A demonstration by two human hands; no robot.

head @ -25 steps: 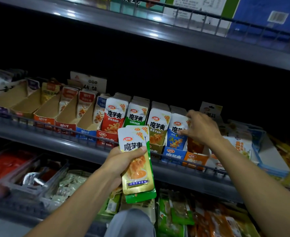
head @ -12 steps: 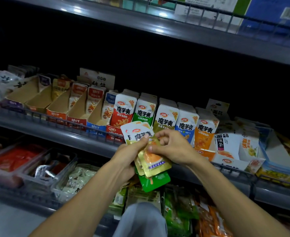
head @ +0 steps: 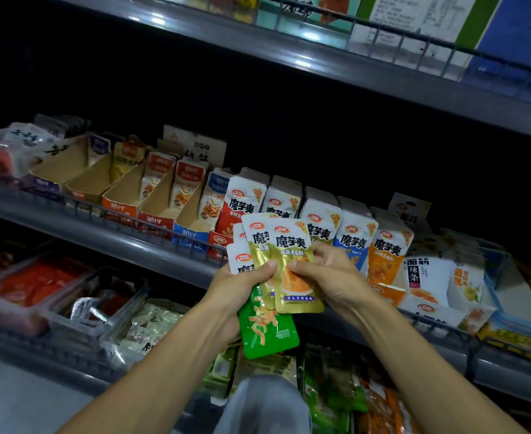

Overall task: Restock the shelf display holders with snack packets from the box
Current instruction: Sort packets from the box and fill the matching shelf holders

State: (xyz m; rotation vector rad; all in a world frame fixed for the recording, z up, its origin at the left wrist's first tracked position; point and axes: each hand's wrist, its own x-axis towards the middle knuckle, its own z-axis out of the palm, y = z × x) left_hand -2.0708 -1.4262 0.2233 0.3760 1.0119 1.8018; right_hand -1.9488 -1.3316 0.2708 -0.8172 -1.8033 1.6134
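Observation:
My left hand [head: 242, 288] grips a fanned stack of snack packets in front of the middle shelf: gold ones on top and a green packet [head: 267, 327] at the bottom. My right hand [head: 330, 277] pinches the front gold packet [head: 295, 270] by its right side, thumb on its face. Behind my hands, a row of cardboard display holders [head: 355, 236] stands full of upright white, blue and orange packets. Further left, several cardboard holders [head: 123, 195] hold only a few packets at the back.
A wire rail [head: 107, 211] runs along the middle shelf's front edge. The lower shelf holds clear trays [head: 101, 305] of red and pale snacks and green bags. The upper shelf [head: 320, 61] carries boxes behind a wire rail. A grey trouser knee [head: 264, 402] shows below.
My right hand left the blue packets in the holder and came to the stack in my left hand. The stack rose and fanned out; the view shifted left.

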